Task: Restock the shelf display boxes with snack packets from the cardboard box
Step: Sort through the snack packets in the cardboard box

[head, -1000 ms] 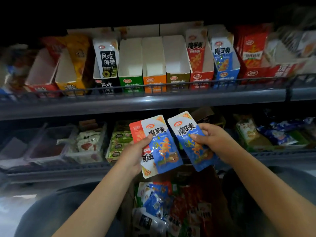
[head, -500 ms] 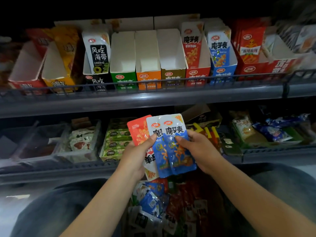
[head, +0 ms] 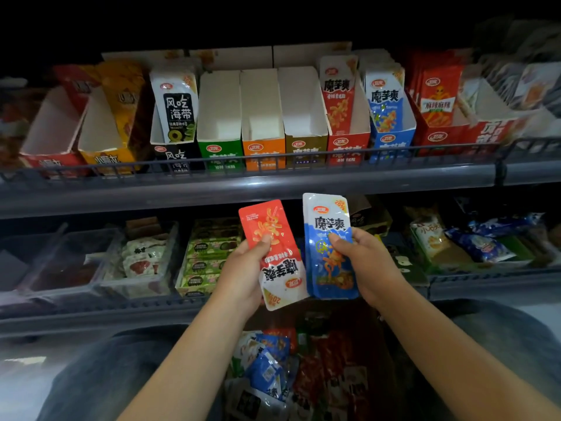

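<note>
A red snack packet (head: 274,253), held upside down, sits just beside an upright blue snack packet (head: 329,247), below three empty display boxes (head: 262,117).

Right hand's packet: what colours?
Blue with a white top, in the right hand: blue packet, head view.

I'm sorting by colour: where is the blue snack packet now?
The blue snack packet is centre frame, upright in the right hand, beside the red snack packet in the left hand.

display boxes (head: 262,123) on upper shelf (head: 243,189); packets (head: 267,369) below hands
</note>
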`<state>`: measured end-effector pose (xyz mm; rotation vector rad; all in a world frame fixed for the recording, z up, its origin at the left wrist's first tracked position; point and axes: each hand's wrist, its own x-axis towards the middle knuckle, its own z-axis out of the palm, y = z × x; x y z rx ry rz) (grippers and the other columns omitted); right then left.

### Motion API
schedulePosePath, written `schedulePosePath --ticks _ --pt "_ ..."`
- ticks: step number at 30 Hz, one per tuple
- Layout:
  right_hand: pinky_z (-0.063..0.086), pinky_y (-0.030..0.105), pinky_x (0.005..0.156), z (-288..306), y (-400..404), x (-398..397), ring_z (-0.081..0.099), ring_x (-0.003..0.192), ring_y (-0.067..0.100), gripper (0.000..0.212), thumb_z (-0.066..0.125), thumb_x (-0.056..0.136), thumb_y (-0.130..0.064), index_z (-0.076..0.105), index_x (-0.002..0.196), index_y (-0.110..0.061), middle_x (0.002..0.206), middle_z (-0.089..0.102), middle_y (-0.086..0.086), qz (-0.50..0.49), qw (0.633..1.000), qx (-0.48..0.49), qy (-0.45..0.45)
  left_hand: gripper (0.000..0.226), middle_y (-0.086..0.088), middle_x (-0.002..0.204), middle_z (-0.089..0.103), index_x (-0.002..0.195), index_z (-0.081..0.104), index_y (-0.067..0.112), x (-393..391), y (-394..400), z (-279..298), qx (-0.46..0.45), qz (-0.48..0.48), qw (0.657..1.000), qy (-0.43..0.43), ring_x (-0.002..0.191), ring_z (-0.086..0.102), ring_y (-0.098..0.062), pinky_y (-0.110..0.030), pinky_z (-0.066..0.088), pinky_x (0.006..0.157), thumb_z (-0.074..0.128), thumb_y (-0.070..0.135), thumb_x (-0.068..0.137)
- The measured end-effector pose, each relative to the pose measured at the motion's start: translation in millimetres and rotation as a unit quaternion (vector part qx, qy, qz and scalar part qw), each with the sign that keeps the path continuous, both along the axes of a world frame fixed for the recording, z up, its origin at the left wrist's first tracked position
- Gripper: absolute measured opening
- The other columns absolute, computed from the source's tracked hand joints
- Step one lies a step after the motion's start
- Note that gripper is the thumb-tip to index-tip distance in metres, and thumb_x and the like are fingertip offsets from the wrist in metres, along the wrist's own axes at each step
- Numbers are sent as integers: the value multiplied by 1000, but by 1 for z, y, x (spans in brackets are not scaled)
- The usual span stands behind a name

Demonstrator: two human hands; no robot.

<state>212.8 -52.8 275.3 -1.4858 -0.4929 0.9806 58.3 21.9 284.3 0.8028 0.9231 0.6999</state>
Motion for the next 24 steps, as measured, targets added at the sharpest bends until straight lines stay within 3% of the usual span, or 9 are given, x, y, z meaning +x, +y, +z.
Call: schedulePosePath --ticks 4,7,10,14,17,20,22,24 --pt "57 48 72 8 -5 5 68 80 32 17 56 92 -13 59 106 -4 97 71 18 13 997 45 58 17 -7 83 74 102 64 12 -4 2 5 11 -19 1000 17 70 71 -20 -34 52 65 59 24 91" --pt "57 44 68 11 -3 9 69 74 26 16 56 92 -10 60 106 -6 93 72 14 1 996 86 22 14 -4 83 75 99 67 17 -8 2 10 101 -80 987 100 72 72 -20 -33 52 66 61 25 89" --pt "56 39 61 15 -2 15 69 66 20 14 57 91 -8 61 104 -9 87 73 9 7 993 99 -59 6 2 76 75 91 69 24 -12 2 15 222 -138 946 190 67 72 -14 -25 52 60 68 23 85" --pt "54 24 54 17 -4 20 68 63 12 11 58 89 -2 63 97 -8 78 72 4 123 985 64 -99 9 -2 73 74 84 75 15 -10 2 21 282 -214 913 203 65 71 -14 -24 56 61 75 10 76" --pt "55 31 66 13 -3 19 67 69 18 11 59 88 -2 62 99 -2 86 72 12 174 977 11 -119 13 -1 76 75 86 76 18 -9 6 23 279 -266 896 220 69 71 -14 -24 56 64 77 10 75" --pt "54 37 67 10 0 26 66 65 20 13 60 88 -3 63 101 1 82 72 13 81 990 24 -116 17 -1 77 75 87 75 16 -15 18 22 280 -269 885 258 69 70 -14 -30 57 68 81 13 70" --pt "56 36 62 10 1 32 68 60 18 13 59 89 -4 63 101 -1 76 72 8 20 996 43 -78 21 1 75 74 88 73 13 -19 26 22 282 -215 894 273 64 68 -11 -24 53 60 82 13 68" --pt "56 40 60 10 2 32 68 57 20 11 58 90 -7 62 99 -3 75 72 8 -18 998 56 -21 26 -1 82 75 95 70 11 -18 30 19 229 -113 947 197 71 70 -12 -23 54 63 79 10 71"
